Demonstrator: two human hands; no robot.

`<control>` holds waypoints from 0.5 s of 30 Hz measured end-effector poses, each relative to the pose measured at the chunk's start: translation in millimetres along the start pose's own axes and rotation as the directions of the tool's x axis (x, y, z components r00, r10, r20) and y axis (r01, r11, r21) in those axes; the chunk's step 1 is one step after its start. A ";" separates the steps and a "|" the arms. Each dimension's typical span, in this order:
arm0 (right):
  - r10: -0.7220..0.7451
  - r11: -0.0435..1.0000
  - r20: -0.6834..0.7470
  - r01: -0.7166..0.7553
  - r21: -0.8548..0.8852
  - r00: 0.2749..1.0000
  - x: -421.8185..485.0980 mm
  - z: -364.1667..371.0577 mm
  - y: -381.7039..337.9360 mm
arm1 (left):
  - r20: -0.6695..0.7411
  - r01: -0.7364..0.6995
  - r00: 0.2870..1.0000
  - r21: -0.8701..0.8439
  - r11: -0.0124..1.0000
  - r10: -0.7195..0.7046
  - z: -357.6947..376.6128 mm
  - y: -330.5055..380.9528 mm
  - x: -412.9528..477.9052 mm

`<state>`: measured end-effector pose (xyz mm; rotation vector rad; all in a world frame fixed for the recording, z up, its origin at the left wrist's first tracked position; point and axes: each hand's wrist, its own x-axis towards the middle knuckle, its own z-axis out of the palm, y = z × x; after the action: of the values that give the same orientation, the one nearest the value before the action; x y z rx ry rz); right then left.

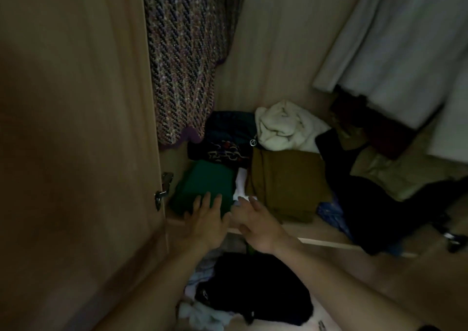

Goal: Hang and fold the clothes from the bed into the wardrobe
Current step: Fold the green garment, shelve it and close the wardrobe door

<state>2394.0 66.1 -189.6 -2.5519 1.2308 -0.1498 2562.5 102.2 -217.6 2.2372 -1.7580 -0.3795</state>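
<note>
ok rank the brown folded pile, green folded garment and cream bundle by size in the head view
1. brown folded pile
2. green folded garment and cream bundle: about alike, cream sits farther back, so unranked

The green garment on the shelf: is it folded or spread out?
Folded: the green garment lies as a compact, straight-edged block, with the left hand over its near edge.

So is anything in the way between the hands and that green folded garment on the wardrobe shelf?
Nothing visible is. The left hand reaches the green folded garment at the shelf's front edge, fingers straight over it. The right hand hovers just beside, by a white cloth. The wardrobe door stands open at the left.
</note>
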 end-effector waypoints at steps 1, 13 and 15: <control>0.008 1.000 -0.028 -0.008 0.004 1.000 -11.7 -6.3 -0.3 | -0.003 -0.021 1.000 0.006 1.000 0.021 -2.0 6.5 -6.7; 0.122 0.992 -0.206 -0.123 0.009 0.971 -161.4 -57.9 9.0 | -0.132 -0.233 0.960 0.114 0.966 0.248 -22.4 86.9 -116.8; 0.126 0.992 -0.213 -0.126 0.013 0.969 -193.1 -59.0 15.8 | -0.106 -0.260 0.956 0.122 0.958 0.273 -15.2 103.0 -151.1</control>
<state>2248.0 193.9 -131.5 -2.4998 1.4661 -0.4040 2440.5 226.6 -159.8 2.0028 -2.0213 -0.0904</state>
